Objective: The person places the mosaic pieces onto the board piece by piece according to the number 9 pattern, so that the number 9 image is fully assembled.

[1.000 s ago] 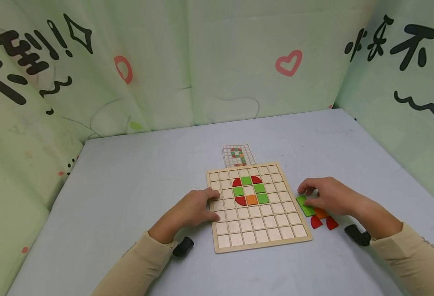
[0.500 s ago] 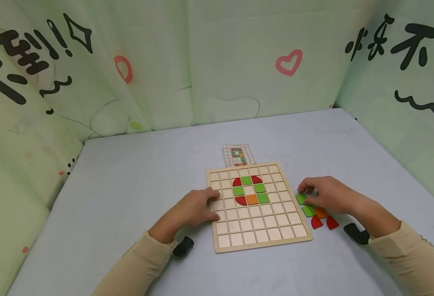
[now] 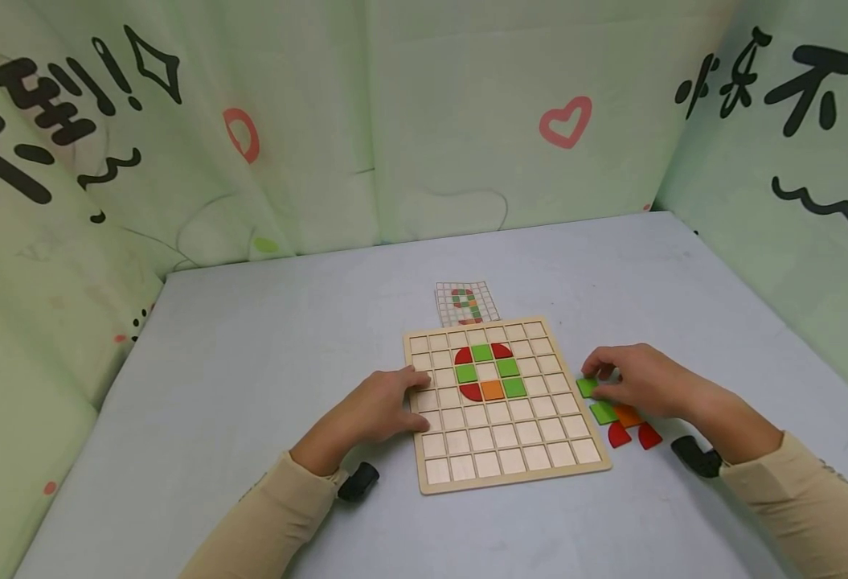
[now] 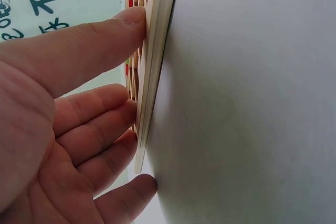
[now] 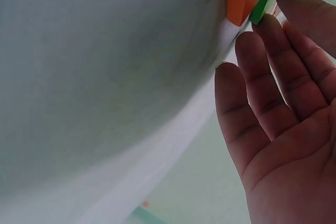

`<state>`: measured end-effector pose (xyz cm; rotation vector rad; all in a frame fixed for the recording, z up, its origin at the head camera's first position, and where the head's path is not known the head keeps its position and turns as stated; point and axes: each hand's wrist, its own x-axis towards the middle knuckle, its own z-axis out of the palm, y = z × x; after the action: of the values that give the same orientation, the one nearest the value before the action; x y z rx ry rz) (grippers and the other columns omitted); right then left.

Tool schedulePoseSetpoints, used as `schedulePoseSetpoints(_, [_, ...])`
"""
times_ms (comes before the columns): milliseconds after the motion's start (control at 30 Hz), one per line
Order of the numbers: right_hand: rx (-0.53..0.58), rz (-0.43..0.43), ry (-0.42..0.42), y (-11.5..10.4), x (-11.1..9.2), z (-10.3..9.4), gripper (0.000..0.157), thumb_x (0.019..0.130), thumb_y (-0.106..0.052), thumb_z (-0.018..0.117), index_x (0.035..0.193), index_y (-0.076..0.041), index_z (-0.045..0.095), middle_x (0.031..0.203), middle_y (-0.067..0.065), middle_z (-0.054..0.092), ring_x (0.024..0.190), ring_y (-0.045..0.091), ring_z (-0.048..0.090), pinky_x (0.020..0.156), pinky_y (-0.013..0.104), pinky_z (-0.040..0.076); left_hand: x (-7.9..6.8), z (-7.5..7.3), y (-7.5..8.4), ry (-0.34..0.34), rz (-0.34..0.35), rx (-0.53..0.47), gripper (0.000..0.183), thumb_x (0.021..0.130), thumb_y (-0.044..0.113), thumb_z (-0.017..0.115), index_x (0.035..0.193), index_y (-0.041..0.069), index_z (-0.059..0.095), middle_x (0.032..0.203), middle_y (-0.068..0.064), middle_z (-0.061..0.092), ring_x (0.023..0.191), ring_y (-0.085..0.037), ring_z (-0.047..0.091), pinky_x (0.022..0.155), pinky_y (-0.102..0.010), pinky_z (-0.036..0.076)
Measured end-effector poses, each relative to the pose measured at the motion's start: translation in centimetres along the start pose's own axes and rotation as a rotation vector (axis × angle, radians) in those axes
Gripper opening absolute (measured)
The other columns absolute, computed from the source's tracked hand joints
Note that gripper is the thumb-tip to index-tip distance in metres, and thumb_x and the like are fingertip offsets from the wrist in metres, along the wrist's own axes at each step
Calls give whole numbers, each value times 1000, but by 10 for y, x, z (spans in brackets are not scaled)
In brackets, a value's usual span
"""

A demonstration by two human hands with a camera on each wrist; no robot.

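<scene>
A square wooden grid board (image 3: 473, 441) lies on the table, with red rounded, green square and orange tiles forming a ring in its upper cells. My left hand (image 3: 383, 408) rests with spread, relaxed fingers at the board's left edge; its thumb touches the wooden rim (image 4: 159, 30) in the left wrist view. To the right of the board, my right hand (image 3: 648, 384) pinches a green square tile (image 3: 586, 388) between thumb and fingers, low at the table. Close below it lie another green tile (image 3: 601, 413), an orange tile (image 3: 627, 416) and two red quarter-circle tiles (image 3: 619, 436).
Behind the board, partly covered by it, lies a pattern card (image 3: 466, 302) printed with a coloured figure on a grid. Pale green curtains (image 3: 438, 145) with hearts and black lettering stand around the white table (image 3: 279, 322).
The green tile at my right fingers has come apart from the other green tile and slid slightly away from it. My left hand and the board stay in place.
</scene>
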<state>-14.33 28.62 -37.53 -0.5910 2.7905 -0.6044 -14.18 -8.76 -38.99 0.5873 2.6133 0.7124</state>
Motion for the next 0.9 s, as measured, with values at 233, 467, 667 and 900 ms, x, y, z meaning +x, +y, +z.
schedulePoseSetpoints(233, [2,8,-7,0,1,0,22,87,-15,77,106,-10,69,93,-7,64,89,18,59,79,39,51,-1,-1,1,0,-1,3,61,84,19,83,139,6,58,141,-11,56,128,-28,52,104,-41,44])
schedulePoseSetpoints(467, [-11,2,0,2,2,2,20,87,-12,77,106,-9,69,93,-7,65,89,19,59,79,40,51,0,-1,1,-2,-3,6,60,84,19,83,138,7,59,142,-11,55,129,-29,52,104,-41,43])
schedulePoseSetpoints(667, [-22,0,-3,3,2,3,21,87,-13,76,106,-7,68,95,-4,65,89,20,59,80,42,51,-1,-1,1,-1,3,3,61,84,19,83,138,6,59,138,-10,58,123,-27,54,101,-40,45])
schedulePoseSetpoints(900, [-21,15,-8,1,2,3,25,86,-16,78,107,-7,68,96,-3,65,90,22,58,80,42,51,-1,-1,0,3,10,11,61,84,20,83,139,5,59,137,-9,59,120,-22,55,100,-39,46])
